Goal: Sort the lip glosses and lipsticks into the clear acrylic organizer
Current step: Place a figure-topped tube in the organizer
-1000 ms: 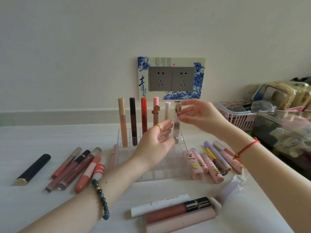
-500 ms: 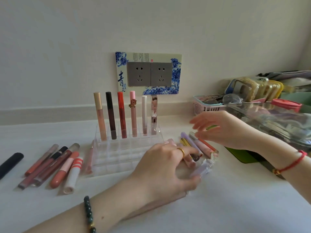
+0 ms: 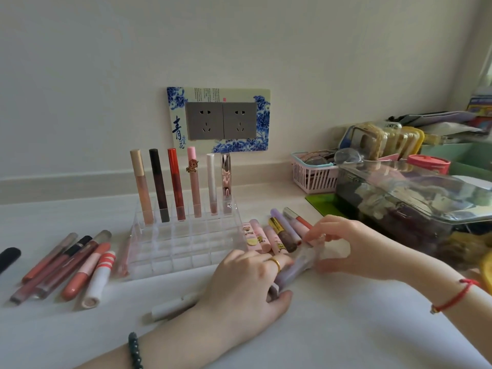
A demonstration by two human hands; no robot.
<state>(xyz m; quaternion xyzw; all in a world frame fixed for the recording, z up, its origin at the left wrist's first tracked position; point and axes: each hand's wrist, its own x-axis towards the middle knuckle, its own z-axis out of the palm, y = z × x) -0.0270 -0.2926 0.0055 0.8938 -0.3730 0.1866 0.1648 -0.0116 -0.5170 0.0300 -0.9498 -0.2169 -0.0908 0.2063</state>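
At nine o'clock on the white table lies a black tube. Just beside it a row of loose lip glosses lies flat, with a white striped tube last in the row. Next comes the clear organizer, at about eleven o'clock from the left hand. Six tubes stand upright in its back row, from a tan gloss on the left to a shiny gold lipstick on the right. A plain white tube lies at eight o'clock from the left hand, partly under the wrist. The left hand wears a gold ring and is curled round a purple tube, fingers on top and thumb underneath. The tube points toward two o'clock. The right hand meets it there and seems to pinch the tube's clear end between fingertips and thumb, though that part is blurry. A pile of pink tubes lies at twelve o'clock from the left hand, between the organizer and the right hand. A pink basket and a big clear box sit at two o'clock by the wall. Half a second ago the right hand floated open above the pile. Now it has come down and closed on the purple tube. A second ago both hands were up at the gold lipstick. The six standing tubes have not moved since.
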